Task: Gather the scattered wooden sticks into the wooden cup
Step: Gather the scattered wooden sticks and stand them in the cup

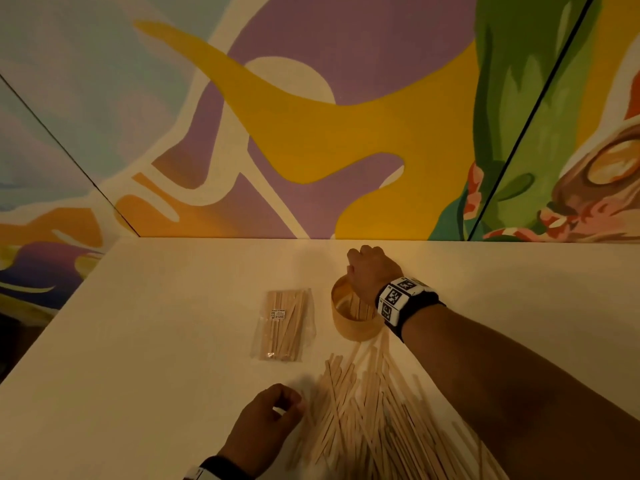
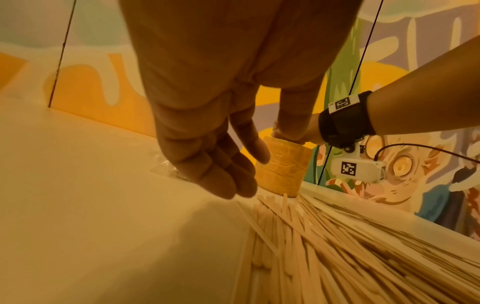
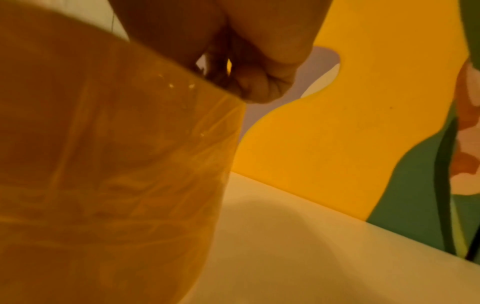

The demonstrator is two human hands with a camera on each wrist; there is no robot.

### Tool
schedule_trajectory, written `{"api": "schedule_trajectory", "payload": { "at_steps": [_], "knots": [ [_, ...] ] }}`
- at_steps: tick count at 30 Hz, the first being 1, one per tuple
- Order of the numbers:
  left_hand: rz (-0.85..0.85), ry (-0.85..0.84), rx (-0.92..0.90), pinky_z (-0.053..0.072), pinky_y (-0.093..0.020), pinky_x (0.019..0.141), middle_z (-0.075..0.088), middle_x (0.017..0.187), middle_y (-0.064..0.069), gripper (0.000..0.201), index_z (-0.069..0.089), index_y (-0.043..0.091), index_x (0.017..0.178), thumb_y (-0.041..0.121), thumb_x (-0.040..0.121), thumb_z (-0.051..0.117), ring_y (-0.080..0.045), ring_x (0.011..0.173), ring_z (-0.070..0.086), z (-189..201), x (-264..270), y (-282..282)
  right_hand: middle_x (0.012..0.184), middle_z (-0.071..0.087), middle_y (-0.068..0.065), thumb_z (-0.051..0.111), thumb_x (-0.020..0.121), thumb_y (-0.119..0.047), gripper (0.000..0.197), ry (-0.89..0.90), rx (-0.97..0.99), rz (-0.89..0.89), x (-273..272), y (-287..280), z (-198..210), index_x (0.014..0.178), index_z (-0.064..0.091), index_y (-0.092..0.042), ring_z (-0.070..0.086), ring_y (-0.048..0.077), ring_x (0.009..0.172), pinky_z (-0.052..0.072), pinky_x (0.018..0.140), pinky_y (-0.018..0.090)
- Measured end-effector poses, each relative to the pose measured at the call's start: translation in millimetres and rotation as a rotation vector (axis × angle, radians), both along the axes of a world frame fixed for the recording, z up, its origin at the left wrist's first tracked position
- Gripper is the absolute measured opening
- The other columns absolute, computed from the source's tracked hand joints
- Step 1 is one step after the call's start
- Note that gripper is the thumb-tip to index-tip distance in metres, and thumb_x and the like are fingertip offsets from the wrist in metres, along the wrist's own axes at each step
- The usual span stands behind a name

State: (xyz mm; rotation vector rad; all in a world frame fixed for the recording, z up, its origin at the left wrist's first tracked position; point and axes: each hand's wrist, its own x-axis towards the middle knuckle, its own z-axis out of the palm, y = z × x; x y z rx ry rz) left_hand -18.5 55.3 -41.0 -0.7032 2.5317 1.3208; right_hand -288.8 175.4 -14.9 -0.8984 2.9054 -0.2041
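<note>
The round wooden cup (image 1: 351, 327) stands mid-table, and its wall (image 3: 116, 164) fills the left of the right wrist view. My right hand (image 1: 370, 271) sits over its far rim with the fingers (image 3: 254, 82) curled in a fist. Sticks (image 1: 358, 306) stand in the cup right under the palm, and the hand seems to grip their tops. A big fan of loose wooden sticks (image 1: 374, 417) spreads from the cup's base toward me. My left hand (image 1: 273, 410) hovers at the fan's left edge, its fingers (image 2: 221, 164) loosely bent and holding nothing.
A clear plastic pack of more sticks (image 1: 284, 327) lies just left of the cup. The white table (image 1: 156, 341) runs back to a painted wall (image 1: 311, 133). The table's left edge slants away at the far left.
</note>
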Motion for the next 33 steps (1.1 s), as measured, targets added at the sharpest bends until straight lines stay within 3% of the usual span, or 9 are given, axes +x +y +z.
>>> {"api": "schedule_trajectory", "payload": {
  "at_steps": [7, 13, 16, 19, 22, 24, 26, 28, 33],
  "knots": [
    [-0.114, -0.098, -0.069, 0.042, -0.013, 0.075, 0.06, 0.103, 0.007, 0.009, 0.06, 0.03, 0.096, 0.035, 0.089, 0.058, -0.006, 0.085, 0.057, -3, -10, 8, 0.112, 0.055, 0.008, 0.051, 0.091, -0.035, 0.028, 0.03, -0.358, -0.172, 41, 59, 26, 0.112, 0.053, -0.016, 0.051, 0.027, 0.106, 0.043, 0.082, 0.035],
    [-0.716, -0.169, -0.335, 0.034, -0.029, 0.1, 0.035, 0.128, 0.019, 0.045, 0.048, 0.049, 0.125, 0.065, 0.084, 0.038, -0.01, 0.115, 0.034, -2, -8, 21, 0.123, 0.059, 0.008, 0.052, 0.081, -0.068, 0.071, -0.612, 0.347, -0.149, 134, 148, 1, 0.12, 0.055, -0.009, 0.057, 0.024, 0.109, 0.047, 0.089, 0.032],
    [-0.959, -0.164, -0.425, 0.026, -0.037, 0.112, 0.011, 0.155, 0.013, 0.069, 0.032, 0.057, 0.134, 0.073, 0.068, 0.03, -0.014, 0.14, 0.011, -16, -6, 36, 0.141, 0.044, 0.01, 0.062, 0.065, -0.076, 0.108, -0.76, 0.373, -0.283, 169, 174, -16, 0.143, 0.03, -0.008, 0.048, 0.025, 0.123, 0.043, 0.101, 0.033],
    [-0.97, -0.19, -0.405, 0.006, -0.035, 0.117, -0.001, 0.159, 0.008, 0.1, -0.002, 0.049, 0.144, 0.089, 0.057, 0.028, -0.009, 0.145, -0.003, -24, -3, 56, 0.148, 0.028, 0.011, 0.069, 0.056, -0.076, 0.129, -0.787, 0.276, -0.35, 190, 185, -22, 0.149, 0.007, -0.011, 0.038, 0.027, 0.132, 0.038, 0.107, 0.035],
    [-1.152, -0.059, -0.542, 0.007, -0.046, 0.118, -0.014, 0.156, 0.021, 0.09, -0.013, 0.052, 0.138, 0.093, 0.059, 0.002, -0.01, 0.145, -0.005, -41, 4, 64, 0.142, 0.028, 0.014, 0.077, 0.063, -0.059, 0.117, -0.79, 0.204, -0.357, 207, 181, -31, 0.146, 0.01, -0.013, 0.043, 0.027, 0.126, 0.044, 0.1, 0.033],
    [-1.212, -0.001, -0.733, 0.017, -0.055, 0.113, -0.021, 0.154, 0.018, 0.052, -0.005, 0.06, 0.135, 0.061, 0.091, 0.021, -0.018, 0.143, 0.0, -45, 2, 61, 0.141, 0.028, 0.016, 0.078, 0.071, -0.045, 0.105, -0.724, 0.174, -0.371, 213, 177, -40, 0.146, 0.011, -0.012, 0.047, 0.028, 0.122, 0.047, 0.095, 0.032],
    [-1.251, -0.005, -0.677, 0.002, -0.052, 0.112, -0.031, 0.148, 0.008, 0.068, -0.011, 0.065, 0.127, 0.037, 0.095, 0.042, -0.022, 0.14, -0.016, -46, 1, 58, 0.144, 0.024, 0.017, 0.076, 0.074, -0.04, 0.103, -0.69, 0.123, -0.392, 212, 173, -47, 0.146, 0.009, -0.011, 0.044, 0.03, 0.125, 0.046, 0.098, 0.033],
    [-1.258, -0.069, -0.631, -0.006, -0.047, 0.112, -0.032, 0.15, 0.007, 0.076, -0.014, 0.063, 0.13, 0.049, 0.09, 0.048, -0.02, 0.14, -0.021, -40, -1, 58, 0.144, 0.026, 0.014, 0.077, 0.075, -0.036, 0.098, -0.664, 0.082, -0.418, 206, 169, -48, 0.145, 0.014, -0.011, 0.041, 0.028, 0.128, 0.042, 0.103, 0.034],
    [-1.098, -0.074, -0.627, 0.002, -0.047, 0.118, -0.02, 0.157, 0.007, 0.068, 0.003, 0.047, 0.145, 0.044, 0.092, 0.045, -0.022, 0.145, -0.013, -24, -7, 66, 0.136, 0.042, 0.009, 0.074, 0.079, -0.036, 0.074, -0.589, 0.063, -0.376, 189, 158, -40, 0.136, 0.033, -0.012, 0.047, 0.025, 0.123, 0.044, 0.098, 0.034]
  ]
}}
